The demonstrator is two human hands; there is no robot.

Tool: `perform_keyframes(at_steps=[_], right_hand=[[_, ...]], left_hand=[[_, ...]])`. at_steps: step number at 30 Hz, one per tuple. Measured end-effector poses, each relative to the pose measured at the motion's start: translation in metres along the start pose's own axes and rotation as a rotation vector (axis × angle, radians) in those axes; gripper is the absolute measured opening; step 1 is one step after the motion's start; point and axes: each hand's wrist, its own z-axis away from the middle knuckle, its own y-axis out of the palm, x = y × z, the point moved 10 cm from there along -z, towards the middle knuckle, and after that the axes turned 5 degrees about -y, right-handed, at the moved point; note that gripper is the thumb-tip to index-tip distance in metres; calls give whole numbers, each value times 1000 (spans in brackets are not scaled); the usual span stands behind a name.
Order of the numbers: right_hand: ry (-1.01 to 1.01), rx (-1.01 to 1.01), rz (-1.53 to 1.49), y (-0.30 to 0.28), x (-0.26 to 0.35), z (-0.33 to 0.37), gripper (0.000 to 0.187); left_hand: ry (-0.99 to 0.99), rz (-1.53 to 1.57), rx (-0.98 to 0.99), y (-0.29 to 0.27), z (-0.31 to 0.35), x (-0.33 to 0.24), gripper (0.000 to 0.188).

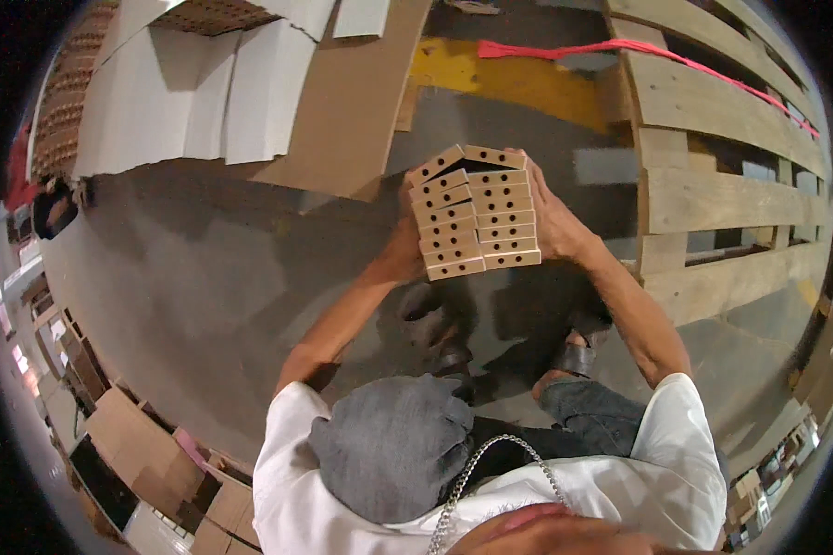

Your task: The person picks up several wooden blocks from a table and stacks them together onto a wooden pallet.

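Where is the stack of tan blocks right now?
In the head view, the stack of tan blocks is above and right of centre, held between the left hand and right hand.

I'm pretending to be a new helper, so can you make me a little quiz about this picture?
1. What holds the stack of blocks from both sides?
2. True or false: the wooden pallet is on the right side of the picture.
3. The strap over the pallet is: A) blue, B) pink, or C) green?

Key:
1. The left hand and the right hand.
2. True.
3. B.
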Motion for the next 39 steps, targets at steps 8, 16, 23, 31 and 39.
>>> perform_keyframes(at_steps=[8,16,23,31,39], right_hand=[[106,49,10,7,-17,12,121],[696,24,-802,-7,9,48,97],[1098,7,-1071,4,28,107,91],[1681,319,-1316,22,85,166,85],[1773,158,-1282,75,14,194,59]], left_hand=[[-77,159,12,1,-10,5,94],[-84,-9,-58,55,-11,-63,121],[-425,563,1,122,9,-11,96],[-1231,834,306,196,98,-2,94],[-1009,1315,-133,197,77,61,80]])
